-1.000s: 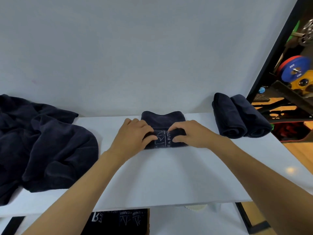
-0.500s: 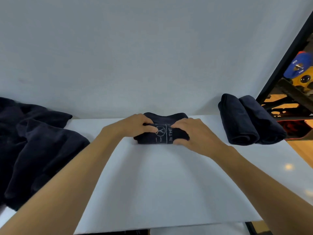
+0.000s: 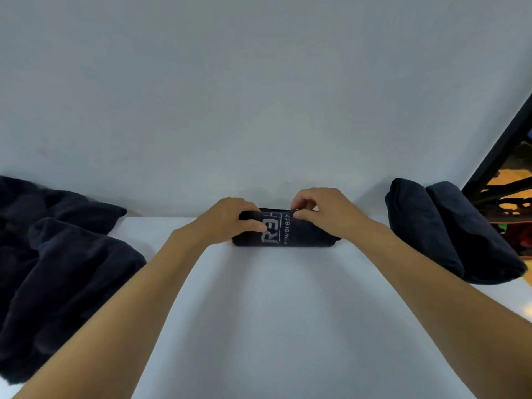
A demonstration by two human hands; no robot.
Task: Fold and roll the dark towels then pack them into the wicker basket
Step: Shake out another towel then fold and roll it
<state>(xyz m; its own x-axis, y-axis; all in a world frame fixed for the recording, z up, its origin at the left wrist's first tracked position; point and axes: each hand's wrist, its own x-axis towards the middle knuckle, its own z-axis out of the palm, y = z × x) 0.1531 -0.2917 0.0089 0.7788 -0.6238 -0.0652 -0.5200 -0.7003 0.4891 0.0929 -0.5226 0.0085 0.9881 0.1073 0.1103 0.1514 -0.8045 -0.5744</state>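
Both hands, left (image 3: 227, 223) and right (image 3: 328, 214), gripped a rolled dark towel (image 3: 283, 233) at the worktop's (image 3: 273, 312) far edge; two rolled towels (image 3: 449, 231) lay at its right edge.

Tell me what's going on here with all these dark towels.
A person stands at a white table, left hand and right hand both gripping a rolled towel with printed lettering near the far edge. Two finished rolls lie side by side at the right, and a heap of loose towels sits at the left. No basket is in view.
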